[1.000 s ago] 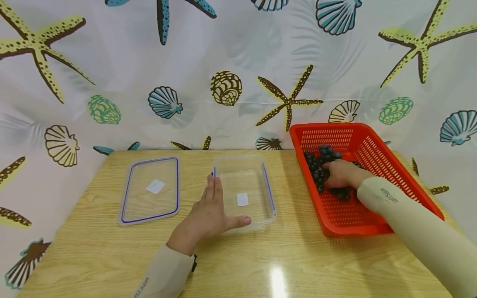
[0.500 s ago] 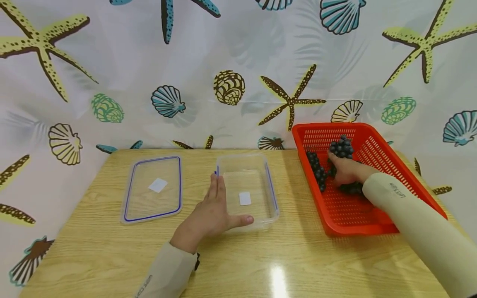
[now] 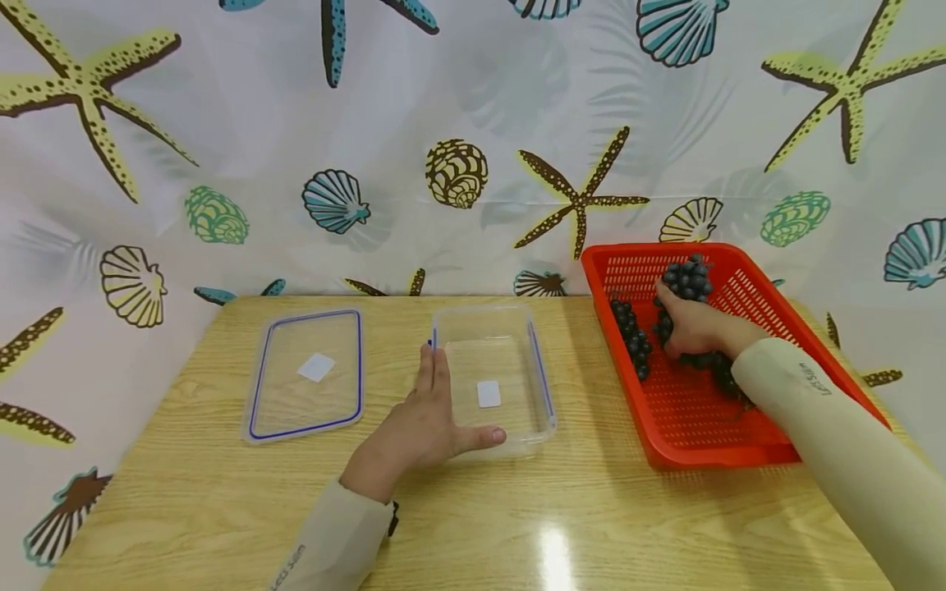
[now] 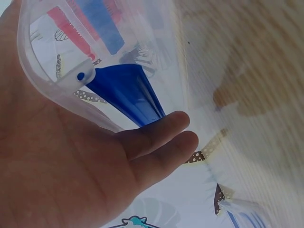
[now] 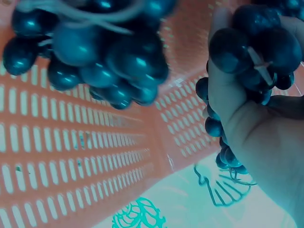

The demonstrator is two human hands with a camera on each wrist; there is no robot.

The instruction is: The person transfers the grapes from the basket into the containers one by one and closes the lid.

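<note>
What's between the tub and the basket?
Just bare table between tub and basket, as the head view shows.

White starfish-and-shell cloth (image 3: 473, 115) behind a pale wood-grain tabletop (image 3: 473, 509) with a bright glare (image 3: 555, 556).

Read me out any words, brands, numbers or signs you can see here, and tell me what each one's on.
"Let's Slim", as best I can read the small print, on the right sleeve.
"Let's Slim", small and slanted, on the left sleeve.
No print can be made out on the lid or box, white stickers included.
</note>
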